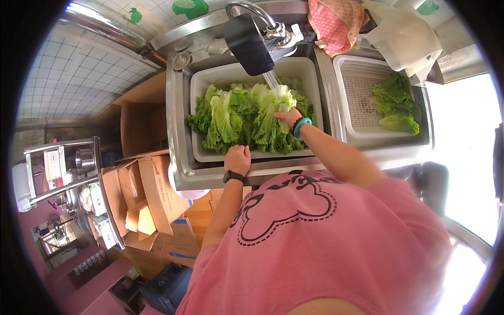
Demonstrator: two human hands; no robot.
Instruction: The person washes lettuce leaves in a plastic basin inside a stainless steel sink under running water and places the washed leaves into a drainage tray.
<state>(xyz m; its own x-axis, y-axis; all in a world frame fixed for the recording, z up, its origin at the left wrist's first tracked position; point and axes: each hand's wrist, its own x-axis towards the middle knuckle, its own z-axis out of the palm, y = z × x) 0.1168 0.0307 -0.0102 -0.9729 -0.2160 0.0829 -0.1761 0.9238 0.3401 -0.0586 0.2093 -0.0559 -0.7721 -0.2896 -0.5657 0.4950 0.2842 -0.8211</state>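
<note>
A pale plastic tub (198,143) stands in the left basin, piled with leafy green lettuce (226,114). Water runs from the faucet (252,8) onto a lettuce head (271,112) at the pile's right side. My right hand (290,118) grips that head near its pale base, thumb on top and the other fingers mostly hidden. At the tub's front rim, my left hand (238,158) has curled fingers against the lettuce edge. Whether it holds the rim or a leaf cannot be seen. A black panel (248,45) hides part of the faucet.
In the right basin sits a white slotted basket (356,96) with several lettuce leaves (395,102) on its right side. A pink dotted cloth (334,25) and a pale plastic bag (407,37) hang behind. Cardboard boxes (165,185) and a metal shelf (98,157) stand left.
</note>
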